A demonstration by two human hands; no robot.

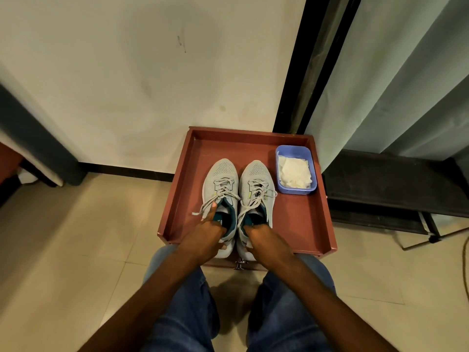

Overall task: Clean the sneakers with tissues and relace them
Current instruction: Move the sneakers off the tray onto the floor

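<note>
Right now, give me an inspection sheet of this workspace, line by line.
Surface: red-brown tray with raised rim, set on a tiled floor against a wall.
Job's things: two grey sneakers side by side, toes to the wall, laces loose; white tissues in a blue tub to their right.
Clutter: nothing seen on the tray.
Hands: left hand grips the left sneaker's collar, fingers inside; right hand grips the right sneaker's collar the same way.
Cables: one cable at the far right edge.
Surroundings: curtain, dark low rack on the right.
</note>
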